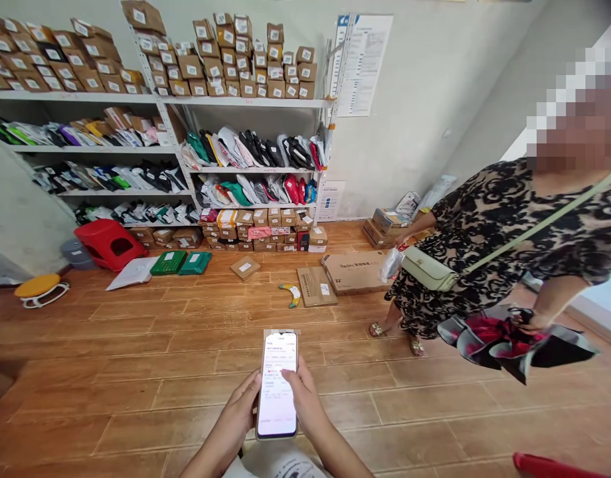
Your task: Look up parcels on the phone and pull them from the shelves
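Note:
A smartphone with a lit, mostly white screen stands upright in front of me at the bottom middle of the head view. My left hand is closed around its left edge. On the other side, my right hand grips the right edge, with the thumb lying over the screen. The text on the screen is too small to read. Both hands are held low over the wooden floor, near my body.
Metal shelves full of boxes and bagged parcels line the wall. A person stands at right with a folded umbrella and a small bag. On the floor are a large flat carton, a red stool and a yellow stool.

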